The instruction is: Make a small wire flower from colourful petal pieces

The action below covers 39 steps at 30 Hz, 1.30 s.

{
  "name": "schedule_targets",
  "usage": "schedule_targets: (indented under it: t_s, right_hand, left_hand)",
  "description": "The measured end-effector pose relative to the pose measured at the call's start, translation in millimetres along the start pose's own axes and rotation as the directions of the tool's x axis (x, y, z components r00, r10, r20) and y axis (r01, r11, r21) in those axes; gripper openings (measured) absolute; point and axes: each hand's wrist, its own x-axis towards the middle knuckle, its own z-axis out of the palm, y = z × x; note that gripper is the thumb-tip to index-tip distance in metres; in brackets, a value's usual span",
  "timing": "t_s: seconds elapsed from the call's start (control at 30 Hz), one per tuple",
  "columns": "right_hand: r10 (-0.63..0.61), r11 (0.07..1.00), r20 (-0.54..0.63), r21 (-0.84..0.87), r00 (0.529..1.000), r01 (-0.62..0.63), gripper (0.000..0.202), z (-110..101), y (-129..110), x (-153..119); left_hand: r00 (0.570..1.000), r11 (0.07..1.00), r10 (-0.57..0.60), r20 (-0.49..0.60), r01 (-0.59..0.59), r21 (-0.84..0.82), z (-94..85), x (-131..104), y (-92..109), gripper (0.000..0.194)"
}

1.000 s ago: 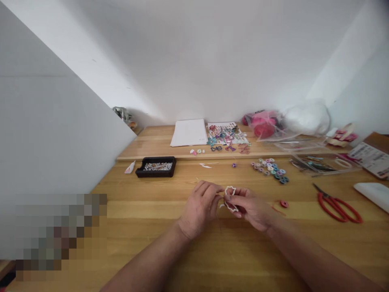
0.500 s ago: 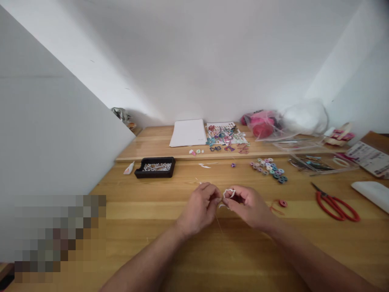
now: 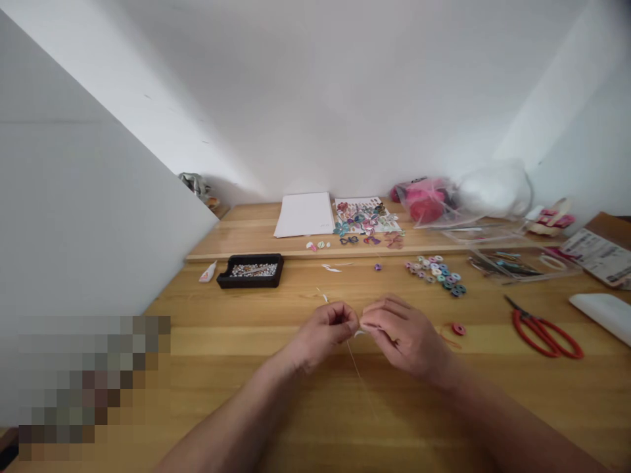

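Above the middle of the wooden table my left hand [image 3: 326,333] is closed in a pinch, with a thin thread [image 3: 353,360] trailing down from its fingers. Its fingertips almost meet those of my right hand [image 3: 407,334], which is closed too. A sliver of a white wavy-edged piece [image 3: 373,326] shows between the right fingers; the rest is hidden by them. Just below the fingertips is a small white curved piece [image 3: 360,333]. Beyond the left hand lies a small white thin scrap [image 3: 325,298].
Red-handled scissors [image 3: 547,335] and a red spool [image 3: 459,329] lie to the right. Several coloured thread spools [image 3: 446,276] are grouped behind. A black bead tray [image 3: 251,284] and a small white glue tube [image 3: 208,272] are at left. Decorated petals [image 3: 365,220] rest on the back ledge.
My right hand has turned over the white wavy-edged piece, whose loop was visible before and is now mostly covered. My left hand has shifted slightly, uncovering the white scrap behind it.
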Motion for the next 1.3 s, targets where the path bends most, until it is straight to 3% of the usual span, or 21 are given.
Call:
schedule_targets:
  t_s: [0.07, 0.13, 0.17, 0.23, 0.33, 0.37, 0.43, 0.53, 0.67, 0.8, 1.07, 1.17, 1.23, 1.3]
  right_hand:
    - [0.182, 0.978, 0.025, 0.103, 0.983, -0.183, 0.016, 1.1, -0.1, 0.0]
    - [0.375, 0.87, 0.107, 0.303, 0.921, -0.39, 0.037, 3.6, 2.1, -0.9]
    - [0.455, 0.763, 0.177, 0.429, 0.873, -0.484, 0.049, 5.0, 3.9, -1.5]
    - [0.55, 0.442, 0.334, 0.66, 0.765, -0.607, 0.059, 7.7, 7.6, -2.5]
    - [0.535, -0.059, 0.572, 0.76, 0.622, -0.648, 0.063, 9.6, 9.8, -1.9]
    - [0.509, -0.16, 0.625, 0.744, 0.592, -0.648, 0.062, 9.9, 9.3, -1.4]
    - [0.473, -0.239, 0.674, 0.718, 0.568, -0.653, 0.049, 10.4, 7.8, -0.3]
    - [0.46, -0.216, 0.667, 0.725, 0.587, -0.655, 0.03, 12.2, 6.7, 0.1]
    - [0.472, -0.209, 0.659, 0.729, 0.586, -0.652, 0.027, 14.6, 7.5, -0.7]
    - [0.546, -0.163, 0.607, 0.753, 0.577, -0.638, 0.027, 15.1, 6.4, 0.4]
    - [0.628, -0.112, 0.563, 0.748, 0.537, -0.654, 0.034, 18.2, 2.8, 2.5]
    - [0.671, 0.043, 0.488, 0.726, 0.559, -0.686, 0.035, 18.6, 2.1, 1.7]
    - [0.687, 0.271, 0.374, 0.664, 0.623, -0.697, 0.031, 16.6, 1.7, 1.0]
    - [0.644, 0.556, 0.232, 0.511, 0.729, -0.655, 0.023, 12.4, 1.2, 0.6]
  left_hand:
    - [0.986, 0.965, 0.157, -0.055, -0.141, 0.22, -0.9, 0.2, 0.6, 0.016]
    - [0.947, 0.867, 0.314, -0.072, -0.255, 0.428, -1.2, -1.0, 1.3, 0.011]
    - [0.918, 0.8, 0.393, -0.056, -0.312, 0.512, -1.0, -2.0, 1.4, 0.009]
    - [0.844, 0.642, 0.536, 0.02, -0.422, 0.64, 0.0, -4.0, 1.2, 0.008]
    - [0.737, 0.398, 0.659, 0.152, -0.513, 0.761, 1.5, -5.4, -0.2, 0.013]
    - [0.709, 0.328, 0.68, 0.185, -0.521, 0.788, 1.7, -5.5, -0.7, 0.014]
    - [0.668, 0.214, 0.705, 0.239, -0.521, 0.826, 1.8, -5.4, -1.1, 0.014]
    - [0.65, 0.111, 0.705, 0.283, -0.496, 0.861, 1.1, -5.8, -1.3, 0.015]
    - [0.668, 0.046, 0.669, 0.327, -0.476, 0.878, 0.4, -6.7, -2.8, 0.017]
    - [0.671, 0.063, 0.668, 0.322, -0.482, 0.874, 0.8, -6.0, -4.2, 0.016]
    - [0.634, 0.13, 0.728, 0.263, -0.503, 0.854, 4.4, -5.5, -1.7, 0.018]
    - [0.69, 0.212, 0.692, 0.214, -0.477, 0.853, 7.0, -7.3, -1.1, 0.018]
    - [0.752, 0.365, 0.648, 0.118, -0.442, 0.819, 8.7, -7.8, -0.9, 0.016]
    - [0.824, 0.554, 0.566, 0.013, -0.392, 0.735, 9.5, -7.2, -0.4, 0.012]
